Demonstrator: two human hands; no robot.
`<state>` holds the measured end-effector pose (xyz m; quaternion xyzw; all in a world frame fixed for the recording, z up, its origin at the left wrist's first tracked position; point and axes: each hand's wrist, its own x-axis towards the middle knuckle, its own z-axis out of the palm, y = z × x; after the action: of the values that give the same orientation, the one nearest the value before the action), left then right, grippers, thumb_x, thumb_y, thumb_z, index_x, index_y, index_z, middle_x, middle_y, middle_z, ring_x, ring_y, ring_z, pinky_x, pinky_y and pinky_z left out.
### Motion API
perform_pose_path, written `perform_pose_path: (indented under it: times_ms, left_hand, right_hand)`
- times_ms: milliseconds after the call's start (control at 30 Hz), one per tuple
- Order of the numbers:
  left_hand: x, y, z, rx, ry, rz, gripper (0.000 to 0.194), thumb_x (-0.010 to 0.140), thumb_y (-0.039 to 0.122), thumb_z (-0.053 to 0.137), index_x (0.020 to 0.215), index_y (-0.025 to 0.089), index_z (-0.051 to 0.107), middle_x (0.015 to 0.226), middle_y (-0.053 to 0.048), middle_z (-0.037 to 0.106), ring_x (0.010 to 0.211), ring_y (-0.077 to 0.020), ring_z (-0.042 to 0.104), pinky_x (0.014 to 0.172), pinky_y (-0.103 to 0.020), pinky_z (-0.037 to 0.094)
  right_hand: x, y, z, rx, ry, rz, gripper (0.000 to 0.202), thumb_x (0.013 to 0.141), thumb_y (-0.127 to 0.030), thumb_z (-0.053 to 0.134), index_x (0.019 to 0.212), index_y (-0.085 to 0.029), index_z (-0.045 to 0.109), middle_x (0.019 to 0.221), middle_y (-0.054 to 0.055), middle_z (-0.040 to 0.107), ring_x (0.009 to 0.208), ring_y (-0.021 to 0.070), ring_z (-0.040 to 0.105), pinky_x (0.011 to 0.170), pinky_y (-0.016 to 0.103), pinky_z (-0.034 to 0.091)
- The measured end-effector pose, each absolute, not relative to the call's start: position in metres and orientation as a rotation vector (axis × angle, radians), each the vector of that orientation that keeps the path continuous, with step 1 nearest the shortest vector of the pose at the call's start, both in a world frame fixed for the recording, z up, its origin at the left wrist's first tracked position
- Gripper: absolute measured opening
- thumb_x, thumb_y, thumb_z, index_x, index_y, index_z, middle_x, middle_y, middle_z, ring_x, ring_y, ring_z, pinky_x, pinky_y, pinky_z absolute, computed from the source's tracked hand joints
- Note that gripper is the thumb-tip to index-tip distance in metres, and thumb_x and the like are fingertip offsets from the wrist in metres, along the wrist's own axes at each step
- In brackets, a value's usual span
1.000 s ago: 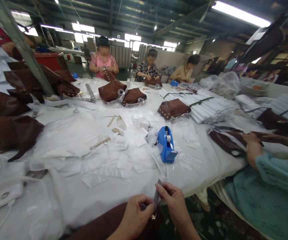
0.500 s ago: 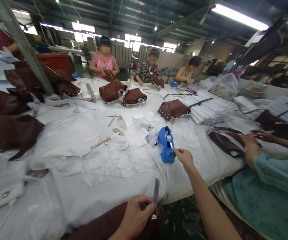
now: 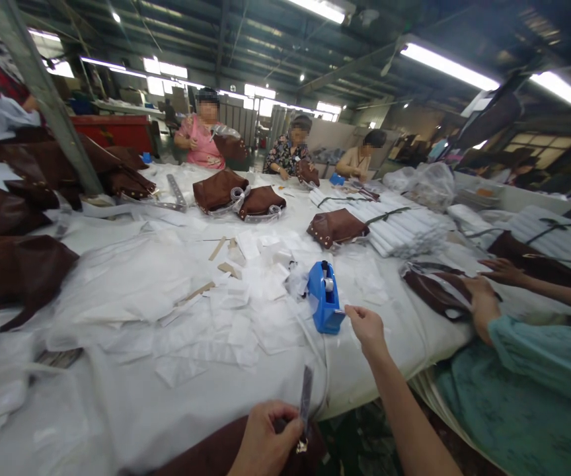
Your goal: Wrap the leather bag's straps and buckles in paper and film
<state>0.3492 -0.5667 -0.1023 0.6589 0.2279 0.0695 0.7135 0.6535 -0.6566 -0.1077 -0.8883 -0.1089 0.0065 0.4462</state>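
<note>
Near the bottom middle, my left hand (image 3: 271,433) pinches a dark zipper pull (image 3: 306,395) wrapped in clear film, its strip pointing up from a metal end. Below that hand lies a dark brown bag (image 3: 206,453), partly cut off by the frame edge. My right hand (image 3: 366,328) is closed in a pinch on the end of a clear piece of tape (image 3: 341,311), just right of a blue tape dispenser (image 3: 324,301). The tape reaches from the dispenser's front edge to my fingertips.
White papers (image 3: 236,291) and cardboard strips spread over the white table. Brown bags (image 3: 338,227) stand around, beside bundled white rolls (image 3: 404,225). A co-worker in a green sleeve (image 3: 538,337) handles a bag at right. Several people work across the table. A metal post (image 3: 52,92) rises at left.
My right hand has drawn slightly away from the dispenser, pulling out a short length of tape. My left hand keeps hold of the zipper pull. The view has shifted a little.
</note>
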Motion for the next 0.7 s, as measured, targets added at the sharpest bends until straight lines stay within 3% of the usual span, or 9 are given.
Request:
perform_pose_path:
  times_ms: [167,367,533,700]
  left_hand:
    - [0.35,-0.568,-0.1,1.435,0.536,0.129,0.023,0.075,0.028,0.056,0.07,0.013,0.073,0.069,-0.004,0.071,0.069,-0.0202,0.064,0.065,-0.025,0.047]
    - [0.35,-0.569,-0.103,1.437,0.546,0.125,0.023,0.075,0.029,0.057,0.072,0.013,0.074,0.069,-0.004,0.071,0.068,-0.0196,0.063,0.066,-0.025,0.047]
    - [0.35,-0.569,-0.104,1.464,0.582,0.14,0.024,0.074,0.032,0.058,0.073,0.013,0.074,0.069,-0.004,0.071,0.07,-0.0203,0.063,0.066,-0.026,0.047]
    - [0.349,-0.566,-0.1,1.477,0.566,0.129,0.025,0.076,0.033,0.058,0.074,0.014,0.073,0.071,-0.003,0.071,0.07,-0.0196,0.063,0.067,-0.025,0.047]
  right_hand:
    - [0.628,-0.668,-0.12,-2.153,-0.258,0.096,0.039,0.07,-0.049,0.052,0.067,-0.012,0.067,0.056,0.007,0.065,0.049,0.0174,0.057,0.045,0.026,0.042]
    - [0.622,-0.668,-0.128,-2.192,-0.254,0.06,0.035,0.068,-0.048,0.052,0.062,-0.016,0.065,0.054,0.006,0.065,0.047,0.0171,0.057,0.049,0.026,0.041]
    - [0.609,-0.682,-0.128,-2.237,-0.254,0.101,0.031,0.063,-0.046,0.055,0.05,-0.018,0.059,0.043,0.005,0.056,0.047,0.0188,0.052,0.05,0.029,0.037]
    - [0.55,-0.705,-0.1,-2.094,-0.423,0.447,0.039,0.069,-0.055,0.059,0.071,-0.016,0.065,0.057,0.001,0.059,0.049,0.014,0.051,0.051,0.026,0.041]
